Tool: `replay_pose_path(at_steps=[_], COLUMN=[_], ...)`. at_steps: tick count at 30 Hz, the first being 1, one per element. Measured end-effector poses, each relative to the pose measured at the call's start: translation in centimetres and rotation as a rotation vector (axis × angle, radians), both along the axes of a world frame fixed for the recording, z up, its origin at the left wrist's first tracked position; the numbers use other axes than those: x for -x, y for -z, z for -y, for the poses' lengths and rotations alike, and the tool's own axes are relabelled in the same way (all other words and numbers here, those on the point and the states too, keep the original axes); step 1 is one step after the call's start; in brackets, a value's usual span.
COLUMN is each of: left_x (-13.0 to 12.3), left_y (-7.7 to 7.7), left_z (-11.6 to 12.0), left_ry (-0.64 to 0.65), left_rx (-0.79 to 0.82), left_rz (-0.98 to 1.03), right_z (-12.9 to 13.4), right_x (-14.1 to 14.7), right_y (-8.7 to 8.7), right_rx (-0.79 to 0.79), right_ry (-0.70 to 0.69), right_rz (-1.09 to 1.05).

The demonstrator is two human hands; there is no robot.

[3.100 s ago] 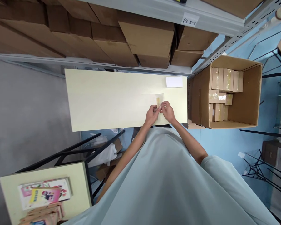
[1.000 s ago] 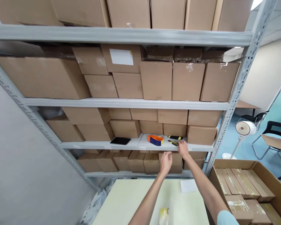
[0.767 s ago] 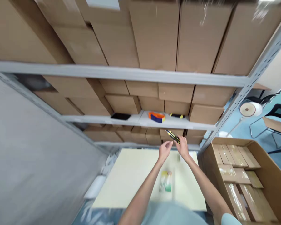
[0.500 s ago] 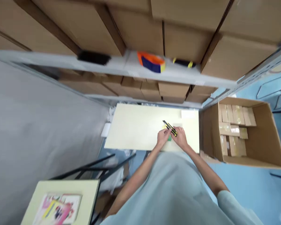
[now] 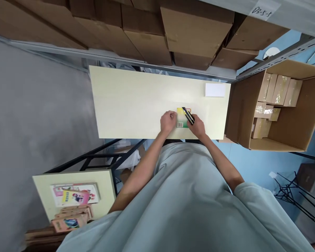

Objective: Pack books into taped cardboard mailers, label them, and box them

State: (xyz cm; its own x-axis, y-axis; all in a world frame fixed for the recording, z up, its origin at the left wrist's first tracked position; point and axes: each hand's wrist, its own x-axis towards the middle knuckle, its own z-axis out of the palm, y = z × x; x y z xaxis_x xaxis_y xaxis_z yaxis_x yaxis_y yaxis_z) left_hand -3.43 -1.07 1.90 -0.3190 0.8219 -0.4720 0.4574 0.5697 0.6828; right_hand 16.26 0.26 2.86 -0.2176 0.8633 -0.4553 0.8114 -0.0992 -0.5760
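Note:
A utility knife (image 5: pixel 188 116) with a black and yellow handle is gripped in my right hand (image 5: pixel 197 126), angled up and to the left. Under it, flat on the pale table (image 5: pixel 131 101), lies a thin yellow, white and green packet (image 5: pixel 180 118) with a barcode. My left hand (image 5: pixel 168 121) is closed with curled fingers at the packet's left edge. Whether those fingers pinch anything is hidden.
A small white box (image 5: pixel 214 90) sits at the table's back right. To the right stands an open carton (image 5: pixel 286 140) holding several small boxes. Shelves of cardboard boxes (image 5: pixel 196 35) rise behind. Books (image 5: pixel 77 196) lie on a side table at lower left.
My hands have moved apart; the left one has come off the knife and shifted left. The knife stays in my right hand. My view has tilted down, showing more of the table.

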Motion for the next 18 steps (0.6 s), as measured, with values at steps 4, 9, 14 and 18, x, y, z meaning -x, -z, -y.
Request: replay_pose_path(at_steps=[4, 9, 14, 18], left_x=[3.1, 4.3, 4.3, 4.2], left_y=[2.1, 4.0, 4.6, 4.7], left_z=[-3.8, -6.4, -7.1, -7.2], left_ry=[0.075, 0.045, -0.003, -0.024], left_rx=[0.062, 0.218, 0.29, 0.304], left_rz=[-0.189, -0.214, -0.166, -0.156], right_z=[-1.9, -3.1, -3.2, -2.9], right_x=[2.3, 5.1, 6.2, 6.0], right_y=[-0.3, -0.1, 1.1, 2.2], right_rx=[-0.045, -0.013, 0.01, -0.033], right_ry=[-0.056, -0.136, -0.141, -0.134], right_rz=[-0.018, 0.076, 0.165, 0.134])
